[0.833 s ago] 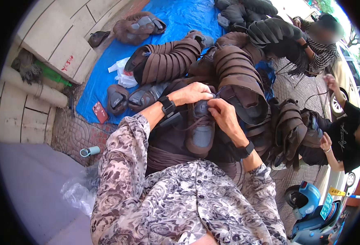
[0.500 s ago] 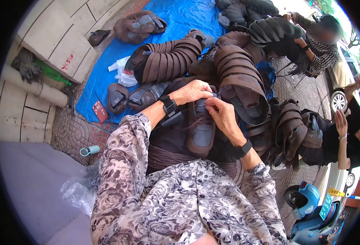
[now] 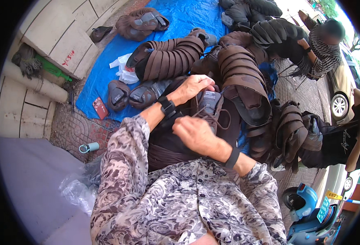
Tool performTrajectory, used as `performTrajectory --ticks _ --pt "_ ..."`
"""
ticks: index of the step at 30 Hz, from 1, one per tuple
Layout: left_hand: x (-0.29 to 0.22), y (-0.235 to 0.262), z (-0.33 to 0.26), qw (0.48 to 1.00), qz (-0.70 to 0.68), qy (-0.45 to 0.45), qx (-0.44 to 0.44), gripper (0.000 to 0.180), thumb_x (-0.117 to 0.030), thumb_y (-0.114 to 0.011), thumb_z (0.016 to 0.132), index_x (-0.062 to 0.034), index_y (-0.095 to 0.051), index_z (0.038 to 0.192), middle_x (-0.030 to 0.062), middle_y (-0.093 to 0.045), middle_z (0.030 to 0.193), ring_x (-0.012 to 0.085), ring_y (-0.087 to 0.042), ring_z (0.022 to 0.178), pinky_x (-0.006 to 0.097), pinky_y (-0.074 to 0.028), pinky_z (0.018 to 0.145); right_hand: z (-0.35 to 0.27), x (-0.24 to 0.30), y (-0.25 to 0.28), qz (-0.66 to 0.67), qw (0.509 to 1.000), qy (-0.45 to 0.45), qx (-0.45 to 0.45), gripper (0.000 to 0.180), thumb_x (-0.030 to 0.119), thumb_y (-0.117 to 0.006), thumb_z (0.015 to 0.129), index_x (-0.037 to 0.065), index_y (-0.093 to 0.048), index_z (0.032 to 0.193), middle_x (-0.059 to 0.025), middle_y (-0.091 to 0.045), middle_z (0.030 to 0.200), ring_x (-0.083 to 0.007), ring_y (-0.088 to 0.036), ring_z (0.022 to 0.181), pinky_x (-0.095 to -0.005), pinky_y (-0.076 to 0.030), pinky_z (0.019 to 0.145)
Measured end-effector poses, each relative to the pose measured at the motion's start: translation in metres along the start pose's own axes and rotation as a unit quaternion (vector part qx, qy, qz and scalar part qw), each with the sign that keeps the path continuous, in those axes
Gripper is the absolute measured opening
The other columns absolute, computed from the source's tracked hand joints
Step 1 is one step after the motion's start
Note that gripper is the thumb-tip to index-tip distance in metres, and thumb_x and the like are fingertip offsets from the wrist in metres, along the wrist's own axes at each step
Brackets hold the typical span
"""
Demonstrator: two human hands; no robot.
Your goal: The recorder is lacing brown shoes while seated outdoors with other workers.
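Note:
A dark brown lace-up shoe (image 3: 211,107) lies on my lap, toe pointing away, its grey insole showing. My left hand (image 3: 193,87) grips the far end of the shoe, fingers curled over its top. My right hand (image 3: 194,132) sits at the near end, fingers pinched on a brown lace (image 3: 222,119) that loops out to the right. Both wrists wear black bands. My patterned grey sleeves fill the lower part of the view.
Stacks of brown shoes (image 3: 169,57) lie on a blue tarp (image 3: 106,77) and around my knees (image 3: 241,77). A person in a striped top (image 3: 324,53) sits at the upper right. A red phone (image 3: 100,108), a small can (image 3: 89,147), a blue scooter (image 3: 306,212).
My right hand has pulled back toward me along the shoe, drawing the lace. The left hand stays at the far end of the shoe.

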State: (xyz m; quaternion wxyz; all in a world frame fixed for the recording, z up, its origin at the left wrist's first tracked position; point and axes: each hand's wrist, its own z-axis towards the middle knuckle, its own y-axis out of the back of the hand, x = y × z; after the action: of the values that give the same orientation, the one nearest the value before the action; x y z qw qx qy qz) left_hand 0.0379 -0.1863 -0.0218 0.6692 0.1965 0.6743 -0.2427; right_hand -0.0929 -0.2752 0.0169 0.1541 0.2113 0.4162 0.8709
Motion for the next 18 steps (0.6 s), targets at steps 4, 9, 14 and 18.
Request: performTrajectory --ticks 4,9,14,18 --pt "-0.016 -0.007 -0.024 0.988 0.088 -0.109 -0.071 0.028 -0.013 -0.053 0.092 0.0018 -0.053 0.116 0.0069 -0.064 0.090 0.0126 -0.061 0.082 0.025 -0.048 0.077 -0.018 -0.005 0.004 0.054 0.989 -0.132 0.028 0.018 0.014 -0.063 0.077 0.005 -0.049 0.082 -0.0095 -0.050 0.071 -0.0264 -0.057 0.062 -0.0375 -0.046 0.051" --pt "-0.044 -0.016 -0.051 0.986 -0.134 -0.100 -0.012 0.053 -0.011 -0.052 0.092 -0.0022 -0.022 0.136 0.0123 -0.064 0.091 0.0155 -0.062 0.076 0.026 -0.049 0.070 -0.038 -0.015 0.051 -0.013 0.930 -0.366 0.017 0.026 0.025 -0.067 0.079 0.005 -0.051 0.083 -0.0125 -0.061 0.067 -0.0304 -0.061 0.058 -0.0386 -0.046 0.050" --pt "-0.040 -0.013 -0.054 0.993 -0.103 -0.050 -0.032 0.028 -0.015 -0.053 0.093 -0.0020 -0.044 0.115 0.0123 -0.065 0.089 0.0129 -0.061 0.069 0.021 -0.044 0.059 -0.040 -0.016 0.046 -0.099 0.913 -0.373 0.132 0.019 0.022 -0.059 0.083 0.006 -0.055 0.075 -0.0135 -0.061 0.065 -0.0313 -0.062 0.059 -0.0405 -0.047 0.051" --pt "-0.037 -0.017 -0.053 0.927 0.306 -0.205 -0.071 0.009 -0.012 -0.061 0.083 -0.0050 -0.058 0.086 0.0067 -0.063 0.088 0.0185 -0.059 0.082 0.028 -0.045 0.074 -0.042 -0.011 0.020 -0.069 0.943 -0.300 0.124 0.015 0.018 -0.058 0.081 0.005 -0.054 0.075 -0.0133 -0.060 0.063 -0.0306 -0.062 0.059 -0.0403 -0.047 0.051"
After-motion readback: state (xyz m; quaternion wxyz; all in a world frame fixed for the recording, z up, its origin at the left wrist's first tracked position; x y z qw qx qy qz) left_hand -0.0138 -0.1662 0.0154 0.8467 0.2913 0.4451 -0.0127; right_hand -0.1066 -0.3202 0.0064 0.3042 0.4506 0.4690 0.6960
